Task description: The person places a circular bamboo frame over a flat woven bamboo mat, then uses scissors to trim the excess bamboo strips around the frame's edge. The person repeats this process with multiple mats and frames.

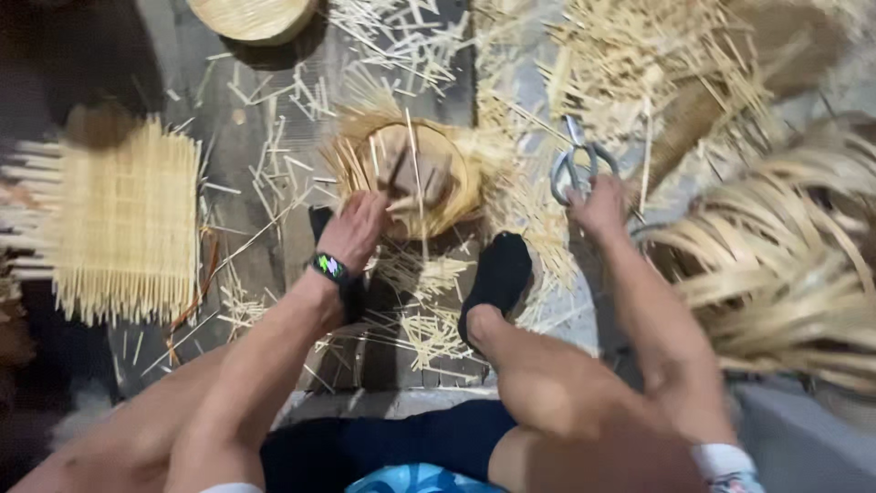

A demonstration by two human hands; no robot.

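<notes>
Round basket (254,16) cut off; scissors (573,164) blurred.

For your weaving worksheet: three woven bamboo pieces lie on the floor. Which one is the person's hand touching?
The round, unfinished basket in the middle, under the left hand. The flat mat and the far basket lie untouched.

The left hand (354,230) grips the near rim of a half-woven basket (415,173) on the plank floor (246,146). The right hand (598,205) touches the scissors (573,164) just right of it. A woven mat (123,224) lies at the left, a strip bundle (785,265) at the right.
</notes>
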